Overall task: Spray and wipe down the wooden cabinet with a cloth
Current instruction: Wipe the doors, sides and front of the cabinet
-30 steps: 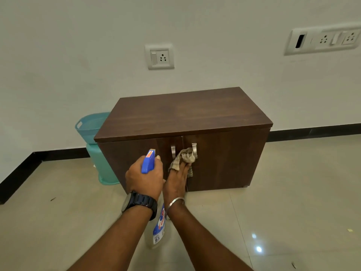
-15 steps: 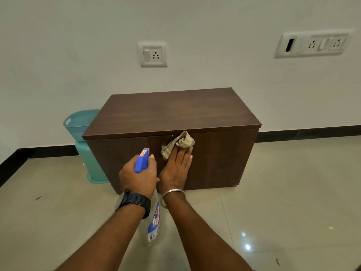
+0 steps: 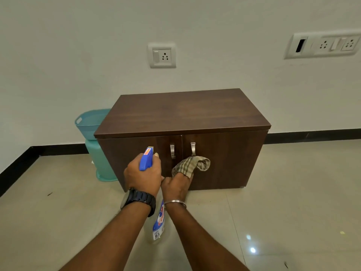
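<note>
The left hand point(image 3: 143, 177), just left of centre in the lower half of the frame, grips the blue trigger head of the spray bottle point(image 3: 146, 159). The bottle's clear body and label hang down between the two wrists. A black watch point(image 3: 139, 198) sits on that wrist. Right beside it, almost touching, the right hand point(image 3: 176, 185) holds the checked cloth point(image 3: 190, 166) bunched at its fingers. The cloth lies against the front of the wooden cabinet point(image 3: 185, 110), on the right door, just below the right handle point(image 3: 193, 148). The fingertips are hidden under the cloth. A thin metal bangle point(image 3: 174, 202) circles the right wrist.

The cabinet stands in the middle of the frame, its back close to the pale wall point(image 3: 58, 55). Its top overhangs the two doors with a straight front edge. The doors meet at a narrow seam between the left handle point(image 3: 172, 150) and the right one. A teal bin point(image 3: 89, 122) stands just beside the cabinet's left end, partly hidden behind its corner. To the right of the cabinet the tiled floor point(image 3: 293, 192) runs open to the frame's edge. It also lies open on the lower left, in front of the bin. A black skirting point(image 3: 312, 134) lines the foot of the wall. Above the cabinet a wall socket point(image 3: 162, 55) is set in the wall, and a longer switch panel point(image 3: 322, 45) sits at upper right.
</note>
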